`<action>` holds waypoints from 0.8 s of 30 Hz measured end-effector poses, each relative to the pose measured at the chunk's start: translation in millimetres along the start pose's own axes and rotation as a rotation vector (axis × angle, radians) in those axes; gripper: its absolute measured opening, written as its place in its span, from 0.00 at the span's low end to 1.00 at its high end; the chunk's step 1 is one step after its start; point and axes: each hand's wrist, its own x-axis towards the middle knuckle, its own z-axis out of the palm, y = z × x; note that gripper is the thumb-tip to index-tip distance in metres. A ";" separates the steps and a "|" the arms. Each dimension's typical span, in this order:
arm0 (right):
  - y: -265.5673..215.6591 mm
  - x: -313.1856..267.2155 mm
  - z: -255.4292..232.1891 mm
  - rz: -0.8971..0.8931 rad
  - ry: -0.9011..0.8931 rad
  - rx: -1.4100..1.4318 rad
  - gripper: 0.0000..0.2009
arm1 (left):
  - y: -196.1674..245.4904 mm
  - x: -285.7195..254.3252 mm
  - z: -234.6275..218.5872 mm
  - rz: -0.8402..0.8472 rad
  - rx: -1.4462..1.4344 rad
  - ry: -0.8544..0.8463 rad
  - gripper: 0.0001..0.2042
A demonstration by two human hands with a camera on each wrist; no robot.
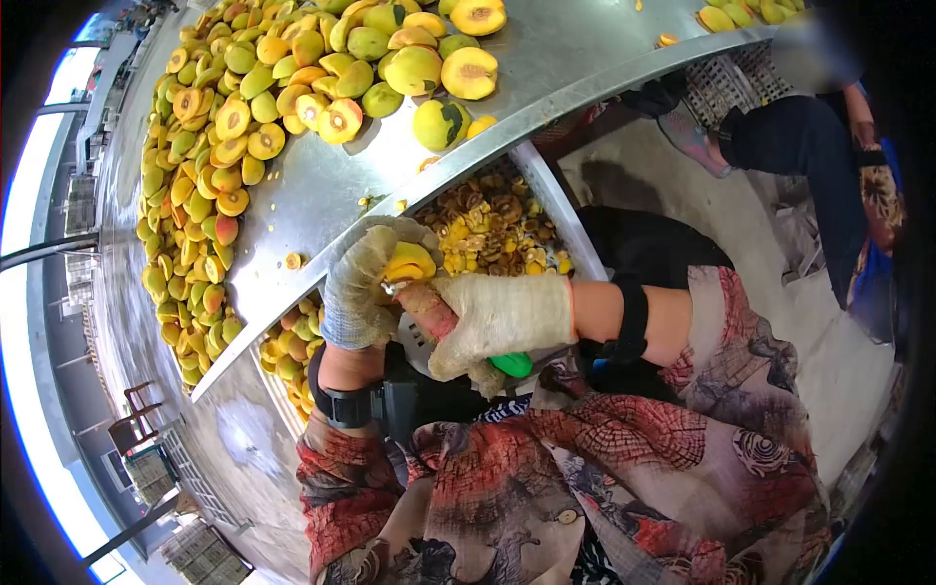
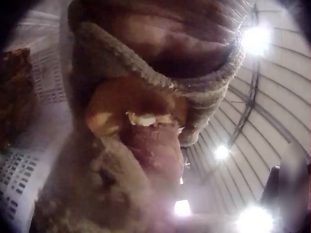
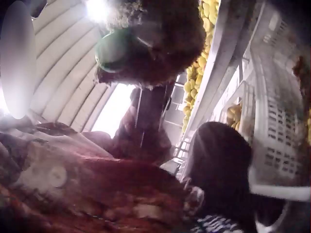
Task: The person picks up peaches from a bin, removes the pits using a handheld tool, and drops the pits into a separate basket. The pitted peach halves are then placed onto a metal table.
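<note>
In the head view, my left hand (image 1: 353, 292), in a worn whitish glove, holds a yellow peach half (image 1: 409, 261), its fingers curled round the fruit. My right hand (image 1: 512, 314), gloved with a bare thumb sticking out, meets it from the right and grips a green-handled tool (image 1: 511, 365). The handle's end shows below the palm; most of the tool is hidden in the fist. Up close in the left wrist view, the thumb (image 2: 155, 145) lies against the peach half (image 2: 104, 109). The green handle (image 3: 115, 51) pokes from the glove in the right wrist view.
A metal table (image 1: 322, 195) carries a large heap of halved peaches (image 1: 234, 117). Under its edge stands a white crate (image 1: 558, 210) of pits and scraps (image 1: 497, 224). More peaches (image 1: 292, 346) fill a crate to the left. Another person's leg (image 1: 799, 146) is at the right.
</note>
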 end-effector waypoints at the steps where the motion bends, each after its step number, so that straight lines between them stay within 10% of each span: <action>1: 2.8 6.9 1.4 0.004 -0.003 -0.008 0.09 | -4.3 -1.0 -1.9 0.006 -0.004 0.005 0.18; 3: 19.1 29.9 3.0 -0.379 0.419 -0.824 0.10 | -11.8 -2.9 -5.1 0.051 -0.137 0.083 0.18; 7: 48.7 50.2 -7.7 -0.535 0.643 -1.041 0.10 | -24.1 -3.9 -11.2 0.136 -0.230 0.219 0.16; 21: 19.6 35.1 -2.2 -0.411 0.984 -1.633 0.09 | -16.4 -28.5 -40.2 0.083 -0.499 0.377 0.15; 24: 24.5 33.5 -4.7 -0.148 0.849 -1.570 0.11 | -8.4 -55.9 -90.1 0.369 0.033 0.620 0.15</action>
